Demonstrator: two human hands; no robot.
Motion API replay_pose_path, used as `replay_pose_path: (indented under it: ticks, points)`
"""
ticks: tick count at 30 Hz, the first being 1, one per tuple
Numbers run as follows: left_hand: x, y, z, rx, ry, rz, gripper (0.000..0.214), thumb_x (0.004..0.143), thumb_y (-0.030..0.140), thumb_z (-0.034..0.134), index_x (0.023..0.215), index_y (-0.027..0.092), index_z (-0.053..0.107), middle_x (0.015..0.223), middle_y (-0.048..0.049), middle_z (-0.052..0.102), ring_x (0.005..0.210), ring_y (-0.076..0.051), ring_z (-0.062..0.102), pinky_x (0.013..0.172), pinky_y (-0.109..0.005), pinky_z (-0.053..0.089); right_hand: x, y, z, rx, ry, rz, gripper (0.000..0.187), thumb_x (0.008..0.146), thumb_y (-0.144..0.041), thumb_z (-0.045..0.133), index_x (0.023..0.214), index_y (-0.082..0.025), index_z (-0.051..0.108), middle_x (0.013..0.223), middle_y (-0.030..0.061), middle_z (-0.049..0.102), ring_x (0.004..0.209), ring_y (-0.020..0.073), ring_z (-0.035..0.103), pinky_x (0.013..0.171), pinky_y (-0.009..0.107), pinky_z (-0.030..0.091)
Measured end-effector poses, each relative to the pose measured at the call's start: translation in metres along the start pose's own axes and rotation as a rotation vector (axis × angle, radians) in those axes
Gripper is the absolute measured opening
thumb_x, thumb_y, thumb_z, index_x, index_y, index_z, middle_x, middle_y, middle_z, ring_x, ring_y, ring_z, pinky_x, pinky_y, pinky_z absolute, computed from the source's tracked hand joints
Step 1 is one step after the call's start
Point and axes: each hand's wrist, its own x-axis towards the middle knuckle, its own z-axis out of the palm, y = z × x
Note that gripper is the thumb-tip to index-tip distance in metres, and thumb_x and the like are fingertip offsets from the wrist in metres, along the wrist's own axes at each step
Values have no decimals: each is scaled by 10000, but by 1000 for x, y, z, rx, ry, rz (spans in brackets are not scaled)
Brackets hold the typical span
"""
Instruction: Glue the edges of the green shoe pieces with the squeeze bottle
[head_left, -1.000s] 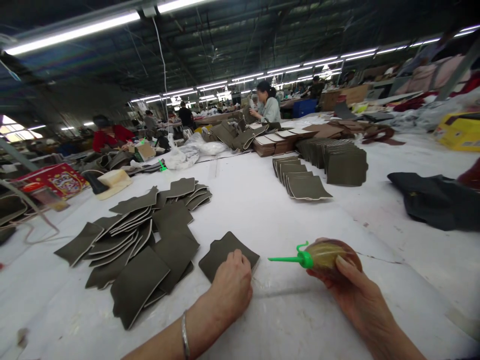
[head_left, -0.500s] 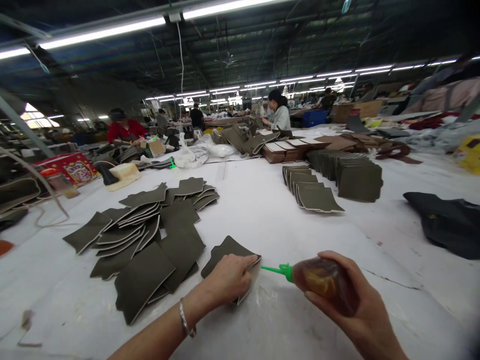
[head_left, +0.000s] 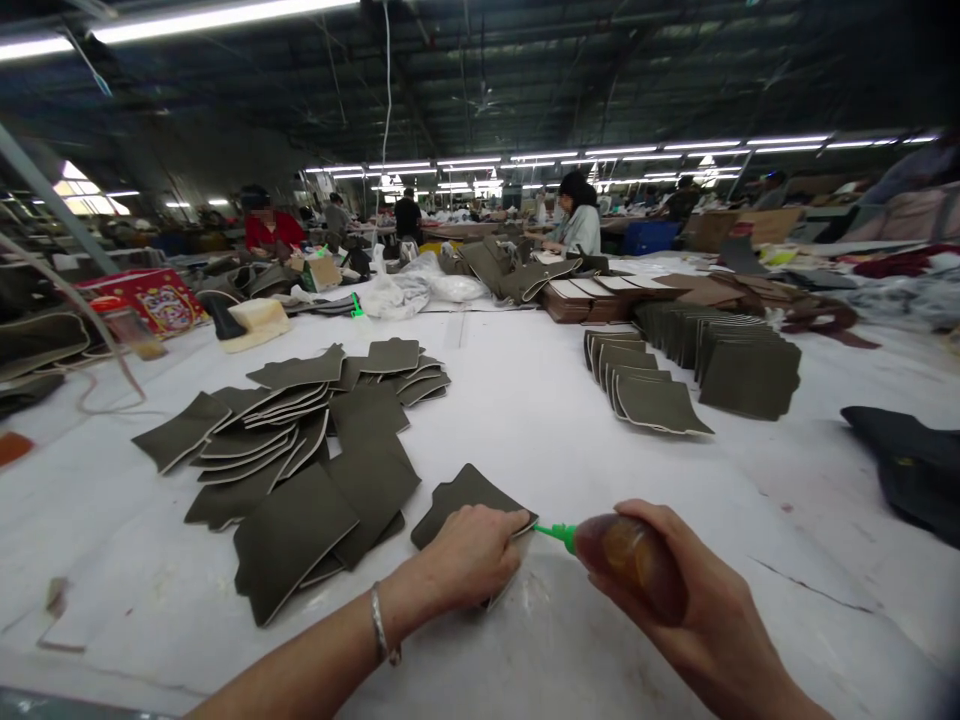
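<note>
My left hand (head_left: 466,558) presses down on a dark olive fabric piece (head_left: 459,497) lying on the white table (head_left: 525,420), fingers curled over its right edge and lifting it a little. My right hand (head_left: 679,600) is wrapped round a brown squeeze bottle (head_left: 628,562) held sideways. Its green nozzle (head_left: 553,533) points left and touches the piece's edge beside my left fingertips.
A loose spread of the same olive pieces (head_left: 300,450) lies to the left. Neat rows of pieces (head_left: 697,370) stand at the right, with dark cloth (head_left: 911,465) beyond. Other people (head_left: 581,215) work at the far end among stacks and bags.
My right hand brought the bottle left until its nozzle reached the piece's edge. My left hand slid to the piece's right edge and lifted it slightly.
</note>
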Motion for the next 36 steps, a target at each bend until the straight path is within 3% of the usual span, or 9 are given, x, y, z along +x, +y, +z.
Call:
replay_pose_path:
  ticks: [13,21,27,32,36]
  points:
    - [3,-4,4,52,18,27,383,798,162,410,1103,238,628,979,-69,735,898,-288,694,760,-354,517,1,-8,0,32,45,185,363,870,-489,628,1140,-280,505,1029,-6,595,837,188,598,745,278,463]
    - [2,-1,4,73,8,30,395,801,166,401,1125,225,621,991,-83,729,914,-309,691,762,-380,527,-4,8,1,33,19,159,399,846,-470,675,1152,-293,492,1028,-20,600,830,165,608,733,244,479]
    - [2,-1,4,84,4,32,417,815,159,398,1174,232,597,1015,-74,723,920,-287,686,784,-365,517,-3,0,0,102,44,238,367,861,-470,647,1141,-287,497,1069,-16,572,897,184,581,800,278,445]
    - [0,-4,4,80,-11,26,402,855,168,387,1205,233,573,1031,-70,713,951,-259,670,830,-344,500,-8,4,1,180,-36,268,399,853,-476,660,1158,-289,483,1001,-27,592,794,165,601,708,252,477]
    - [-2,-4,5,75,-14,24,420,861,164,388,1241,235,552,1064,-63,703,975,-243,659,851,-327,493,-11,14,2,132,-15,233,427,839,-476,685,1160,-281,482,992,-18,609,795,167,622,687,232,502]
